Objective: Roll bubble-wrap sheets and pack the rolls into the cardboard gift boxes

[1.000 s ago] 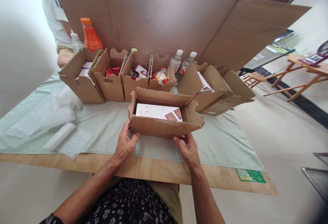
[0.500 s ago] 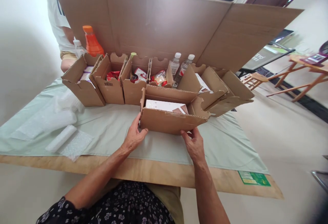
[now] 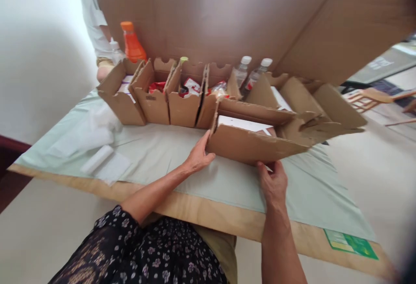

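A cardboard bin [image 3: 247, 145], long and open-topped, is held crosswise in front of a row of similar bins. Inside it lies a white box [image 3: 243, 123] with a brown patch at its right end. My left hand [image 3: 199, 155] grips the bin's left end, thumb low on the front. At the lower front edge, right of the middle, my right hand [image 3: 273, 182] holds on with its thumb in front; its other fingers are partly hidden beneath. Behind the held bin stands a bin with a clear-and-red packet [image 3: 220, 89]. Other bins partly overlap its right end.
More bins [image 3: 156, 108] on the left hold red packets and boxes. An orange bottle [image 3: 133, 43] and two clear bottles [image 3: 241, 72] stand behind. Bubble wrap [image 3: 100, 160] lies on the green cloth at left. A tall cardboard panel [image 3: 211, 20] rises behind; a person sits beyond it.
Both hands have moved the held bin rightward along the row, so it overlaps the right-hand bins more. The camera view has also tilted down and shifted.
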Tool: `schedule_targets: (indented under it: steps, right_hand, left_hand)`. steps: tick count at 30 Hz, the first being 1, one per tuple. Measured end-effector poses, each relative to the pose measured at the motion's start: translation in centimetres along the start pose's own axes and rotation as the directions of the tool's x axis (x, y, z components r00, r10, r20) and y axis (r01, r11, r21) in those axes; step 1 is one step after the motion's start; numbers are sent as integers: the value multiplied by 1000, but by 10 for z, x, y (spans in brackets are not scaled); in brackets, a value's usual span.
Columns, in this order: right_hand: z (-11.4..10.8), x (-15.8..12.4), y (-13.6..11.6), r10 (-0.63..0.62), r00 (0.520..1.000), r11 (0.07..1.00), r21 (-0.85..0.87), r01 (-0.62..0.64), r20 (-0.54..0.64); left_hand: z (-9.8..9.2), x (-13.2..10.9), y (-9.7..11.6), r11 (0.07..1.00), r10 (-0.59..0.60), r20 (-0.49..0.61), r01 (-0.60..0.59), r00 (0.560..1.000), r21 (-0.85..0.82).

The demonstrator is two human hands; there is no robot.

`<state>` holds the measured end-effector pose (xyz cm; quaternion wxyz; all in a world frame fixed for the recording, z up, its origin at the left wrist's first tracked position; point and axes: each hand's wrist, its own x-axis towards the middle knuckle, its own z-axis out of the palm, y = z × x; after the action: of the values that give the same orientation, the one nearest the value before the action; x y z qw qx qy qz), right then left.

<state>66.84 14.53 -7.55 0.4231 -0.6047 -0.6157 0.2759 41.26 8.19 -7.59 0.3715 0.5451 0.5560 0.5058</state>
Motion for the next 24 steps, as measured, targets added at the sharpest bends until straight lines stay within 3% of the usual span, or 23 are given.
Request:
schedule_targets:
  steps: [5, 8, 10, 13, 15, 18, 21, 24]
  right_hand:
    - [-9, -32, 20, 92, 993, 990, -98, -99, -72]
    - [-12, -56, 29, 66, 993, 990, -116, -77, -97]
    - [-12, -67, 29, -24, 999, 986, -163, 16, -48]
    - [-8, -74, 24, -169, 986, 964, -209, 166, 1]
    - [-6, -73, 21, -192, 981, 960, -210, 185, -10]
    - [-3, -70, 19, -176, 984, 964, -204, 173, 2]
    - [-1, -72, 19, -209, 978, 959, -199, 203, -9]
    - [1, -82, 13, -282, 957, 946, -188, 264, -74]
  left_hand:
    - [-23, -27, 9, 991, -92, -58, 97, 994, 90]
    - [-59, -68, 10, 973, -74, -164, 108, 984, 205]
    - [-92, -102, 9, 934, -32, -280, 129, 960, 332]
    - [-151, -151, 3, 793, 57, -468, 244, 882, 558]
    - [-189, -178, -1, 643, 142, -582, 373, 801, 670]
    - [-232, -202, -8, 446, 194, -713, 587, 673, 676]
    - [-252, -208, -13, 347, 102, -772, 704, 628, 619]
    - [-245, -205, -7, 379, 20, -763, 701, 646, 604]
